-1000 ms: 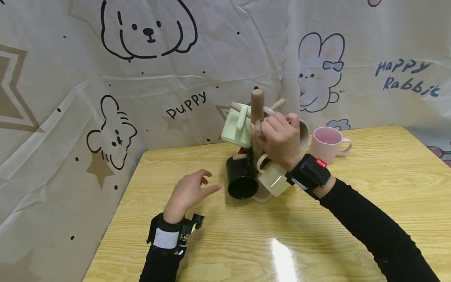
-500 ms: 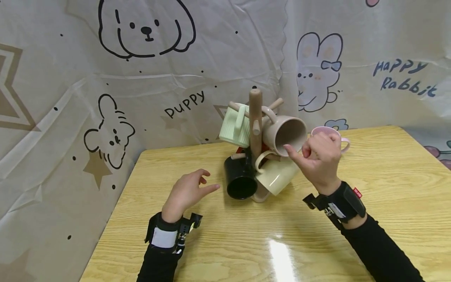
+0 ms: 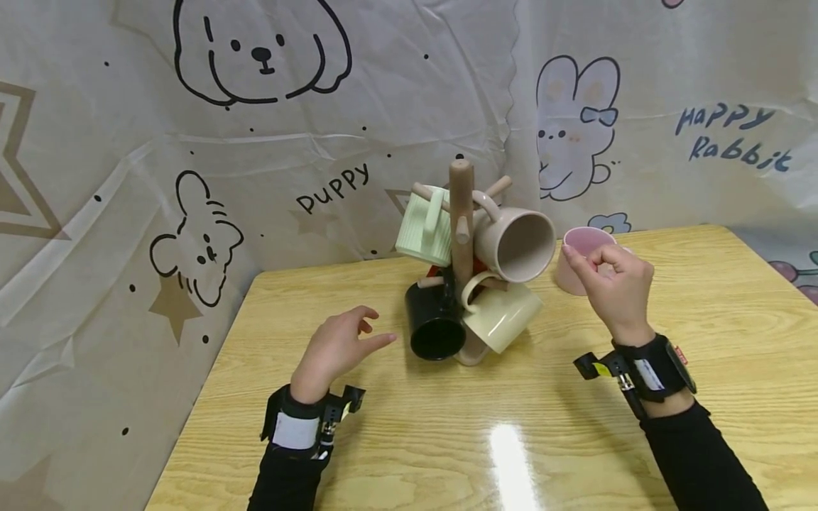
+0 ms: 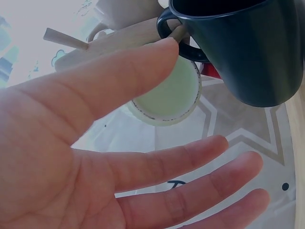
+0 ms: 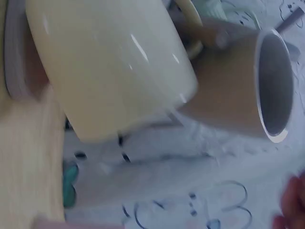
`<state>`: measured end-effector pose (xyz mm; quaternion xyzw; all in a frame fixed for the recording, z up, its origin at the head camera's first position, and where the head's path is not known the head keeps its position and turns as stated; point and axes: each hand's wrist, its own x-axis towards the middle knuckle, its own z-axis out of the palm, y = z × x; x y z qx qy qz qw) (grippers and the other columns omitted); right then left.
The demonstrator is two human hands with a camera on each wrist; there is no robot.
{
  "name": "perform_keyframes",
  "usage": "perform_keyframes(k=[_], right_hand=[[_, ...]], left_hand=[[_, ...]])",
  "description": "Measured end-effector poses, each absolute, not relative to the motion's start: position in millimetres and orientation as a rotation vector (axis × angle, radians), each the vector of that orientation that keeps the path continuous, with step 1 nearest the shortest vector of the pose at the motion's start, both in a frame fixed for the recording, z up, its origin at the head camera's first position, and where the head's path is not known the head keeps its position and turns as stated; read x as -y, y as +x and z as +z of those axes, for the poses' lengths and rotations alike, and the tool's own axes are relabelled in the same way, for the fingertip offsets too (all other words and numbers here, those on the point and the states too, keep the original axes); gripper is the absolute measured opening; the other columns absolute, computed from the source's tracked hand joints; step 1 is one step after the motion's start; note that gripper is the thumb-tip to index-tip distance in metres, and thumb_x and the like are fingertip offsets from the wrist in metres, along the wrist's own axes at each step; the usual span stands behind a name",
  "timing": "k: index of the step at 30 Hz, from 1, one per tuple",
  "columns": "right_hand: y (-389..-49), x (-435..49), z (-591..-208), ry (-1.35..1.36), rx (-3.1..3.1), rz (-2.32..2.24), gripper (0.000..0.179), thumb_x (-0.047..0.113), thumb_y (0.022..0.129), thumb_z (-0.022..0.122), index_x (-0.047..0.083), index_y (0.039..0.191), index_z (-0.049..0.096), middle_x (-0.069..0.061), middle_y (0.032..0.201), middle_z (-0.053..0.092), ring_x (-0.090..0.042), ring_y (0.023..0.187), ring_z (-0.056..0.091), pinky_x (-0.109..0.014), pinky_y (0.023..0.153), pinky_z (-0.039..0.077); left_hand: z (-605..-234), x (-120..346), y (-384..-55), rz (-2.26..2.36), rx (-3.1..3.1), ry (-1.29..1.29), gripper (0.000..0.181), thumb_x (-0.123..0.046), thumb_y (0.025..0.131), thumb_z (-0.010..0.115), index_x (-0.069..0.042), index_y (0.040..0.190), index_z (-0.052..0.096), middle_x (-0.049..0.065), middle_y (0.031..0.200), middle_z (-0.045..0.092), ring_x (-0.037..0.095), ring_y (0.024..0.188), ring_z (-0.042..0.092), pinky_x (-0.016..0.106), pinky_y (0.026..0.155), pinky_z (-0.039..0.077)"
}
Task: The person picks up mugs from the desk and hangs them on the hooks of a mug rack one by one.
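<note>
A wooden mug tree [image 3: 461,213] stands on the table with several mugs hung from its pegs. A pale green mug [image 3: 424,228] hangs at upper left, a beige mug [image 3: 508,245] at upper right. Lower down are a black mug [image 3: 427,323] and a cream-yellow mug [image 3: 505,317]. My left hand [image 3: 335,351] hovers left of the black mug, fingers relaxed and holding nothing. My right hand [image 3: 620,291] is in front of the pink mug [image 3: 569,277], hiding part of it. Its fingers bend loosely, with nothing seen in them; whether it touches the pink mug is unclear.
The wooden table [image 3: 358,454] meets a patterned cloth backdrop [image 3: 268,142] at the back and left. Something red [image 3: 479,268] shows partly behind the mug tree's post.
My right hand has let go of the beige mug, which now hangs on the mug tree, and moved right to the pink mug. My left hand stays nearly still.
</note>
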<state>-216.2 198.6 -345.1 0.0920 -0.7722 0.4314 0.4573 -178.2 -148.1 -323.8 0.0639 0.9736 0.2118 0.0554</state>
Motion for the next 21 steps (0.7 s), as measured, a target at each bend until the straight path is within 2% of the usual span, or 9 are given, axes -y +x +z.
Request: perform_keyframes(k=[3,7,10,13,15,17,19,21], right_hand=[[-213.7,-207.2,-341.2,0.365,2.104,0.94,0.03,0.008,0.069,0.076,0.004,0.051,0.051,0.003,0.049,0.047,-0.004,0.054,0.037,-0.016,0.052,0.025],[-208.1,-216.5,-337.2,0.485,2.508,0.684,0.026,0.017,0.074,0.074,0.01,0.061,0.054,0.0,0.056,0.054,-0.01,0.054,0.042,-0.021,0.051,0.03],[-206.8,-223.0,-337.3,0.487,2.75,0.534,0.023,0.025,0.079,0.071,0.011,0.067,0.056,0.0,0.06,0.055,-0.013,0.054,0.046,-0.024,0.048,0.033],[-212.1,-232.3,-340.0,0.376,2.771,0.6,0.021,0.025,0.08,0.07,0.005,0.077,0.062,-0.009,0.07,0.062,-0.02,0.062,0.054,-0.029,0.052,0.037],[-221.3,-243.3,-342.4,0.256,2.694,0.742,0.028,0.027,0.081,0.069,0.001,0.09,0.064,-0.017,0.087,0.065,-0.029,0.076,0.059,-0.037,0.06,0.044],[-234.7,-259.2,-346.0,0.122,2.621,0.952,0.043,0.034,0.083,0.066,0.0,0.109,0.06,-0.023,0.11,0.061,-0.037,0.099,0.055,-0.046,0.077,0.045],[-250.7,-278.1,-356.2,0.021,2.553,1.177,0.058,0.041,0.086,0.061,0.003,0.127,0.05,-0.025,0.13,0.048,-0.039,0.119,0.043,-0.055,0.095,0.036],[-263.9,-297.2,-374.4,-0.059,2.502,1.373,0.067,0.047,0.088,0.054,0.006,0.139,0.037,-0.021,0.143,0.036,-0.035,0.132,0.031,-0.056,0.105,0.027]], left_hand=[[-322.6,149.6,-177.9,0.64,-2.956,0.198,0.05,-0.041,0.084,0.063,-0.007,0.12,0.056,0.013,0.106,0.065,0.027,0.092,0.061,0.038,0.074,0.049],[-322.1,150.2,-177.0,0.639,-2.955,0.199,0.05,-0.041,0.084,0.063,-0.006,0.12,0.056,0.013,0.105,0.065,0.026,0.09,0.061,0.038,0.072,0.049],[-321.9,150.0,-176.5,0.636,-2.954,0.191,0.05,-0.04,0.084,0.064,-0.006,0.12,0.056,0.013,0.105,0.065,0.026,0.09,0.061,0.037,0.071,0.049],[-321.9,149.6,-176.0,0.633,-2.952,0.185,0.05,-0.04,0.084,0.064,-0.007,0.12,0.056,0.013,0.105,0.065,0.026,0.09,0.061,0.037,0.072,0.049],[-322.0,149.1,-176.2,0.636,-2.949,0.192,0.049,-0.04,0.084,0.064,-0.007,0.12,0.056,0.013,0.105,0.065,0.026,0.091,0.061,0.037,0.073,0.049],[-322.2,148.5,-176.5,0.64,-2.947,0.2,0.049,-0.04,0.084,0.064,-0.007,0.12,0.056,0.013,0.105,0.065,0.026,0.091,0.061,0.038,0.073,0.049],[-322.2,148.0,-176.6,0.643,-2.948,0.199,0.05,-0.04,0.084,0.064,-0.007,0.12,0.056,0.013,0.105,0.065,0.026,0.091,0.062,0.038,0.074,0.049],[-322.5,148.0,-176.1,0.642,-2.945,0.192,0.05,-0.04,0.084,0.064,-0.007,0.12,0.056,0.013,0.106,0.065,0.026,0.091,0.062,0.038,0.073,0.049]])
